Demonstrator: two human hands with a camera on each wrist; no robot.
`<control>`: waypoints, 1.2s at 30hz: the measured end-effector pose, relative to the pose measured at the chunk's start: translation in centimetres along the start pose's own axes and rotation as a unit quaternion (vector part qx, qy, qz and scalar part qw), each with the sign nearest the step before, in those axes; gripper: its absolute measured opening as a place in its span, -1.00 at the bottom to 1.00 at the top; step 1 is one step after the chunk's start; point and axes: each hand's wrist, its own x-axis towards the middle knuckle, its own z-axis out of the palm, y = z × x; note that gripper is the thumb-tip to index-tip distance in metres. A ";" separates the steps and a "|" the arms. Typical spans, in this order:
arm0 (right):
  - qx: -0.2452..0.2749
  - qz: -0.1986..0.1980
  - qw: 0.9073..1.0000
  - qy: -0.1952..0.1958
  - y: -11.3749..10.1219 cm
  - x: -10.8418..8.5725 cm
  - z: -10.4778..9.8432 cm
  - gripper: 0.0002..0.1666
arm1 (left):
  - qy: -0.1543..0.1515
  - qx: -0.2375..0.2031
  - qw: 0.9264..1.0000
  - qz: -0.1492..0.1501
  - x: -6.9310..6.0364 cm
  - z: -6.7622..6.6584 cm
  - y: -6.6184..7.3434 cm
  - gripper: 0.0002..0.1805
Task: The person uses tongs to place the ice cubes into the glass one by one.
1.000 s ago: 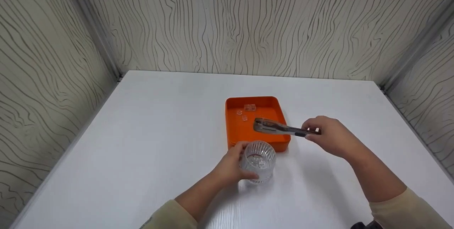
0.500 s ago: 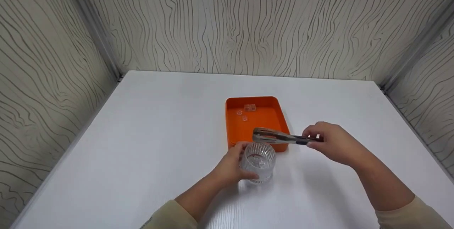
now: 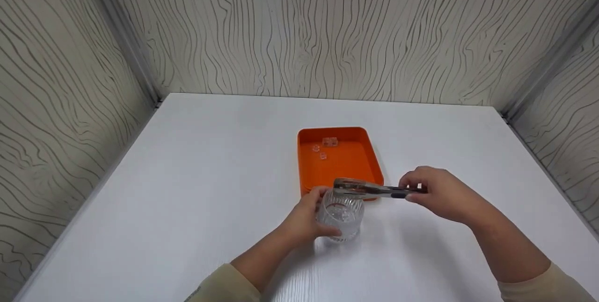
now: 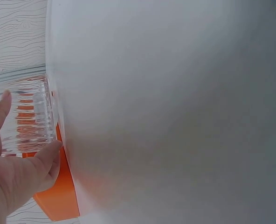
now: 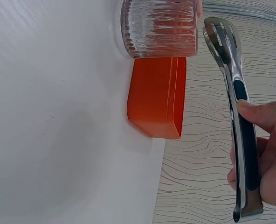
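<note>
Wallboard (image 3: 51, 105) with a dark wood-grain line pattern rises at the far left, beside a white desk (image 3: 210, 161). On the desk's near side, a pale sleeve (image 3: 227, 285) leads to the person's left hand (image 3: 302, 222). Its grip is curled round the left side of a clear, ribbed glass, with the thumb across the near side and the fingers on the far side. Just behind the glass lies a shallow orange tray (image 3: 351, 164). Toward its back left sit two single clear cubes (image 3: 323, 156), and a little right of them, near the back wall, two more clear cubes (image 3: 330, 142) touch side by side. The glass (image 3: 348, 227) stands upright on the desk; something clear shows at its bottom, too indistinct to name. Metal tongs (image 3: 376, 191) with dark handle pads reach in from the right, their slotted heads just above the rim of the glass, apart from it. The heads lie close together; whether anything is between them, one cannot tell. Farther right, the right hand (image 3: 437, 194) pinches the handle of the tongs between thumb and fingers, held above the desk, its forearm running down to another pale sleeve (image 3: 545, 288).
</note>
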 end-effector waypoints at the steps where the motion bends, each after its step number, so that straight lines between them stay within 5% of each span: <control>1: 0.002 0.001 1.000 -0.002 0.0 0.0 0.0 -0.79 | 0.000 0.000 1.000 -0.002 0.0 0.0 0.0 -0.18; 36: 0.003 0.000 1.000 -0.015 -0.2 0.0 0.0 -0.72 | -0.002 0.003 1.000 0.009 0.1 0.0 -0.2 -0.17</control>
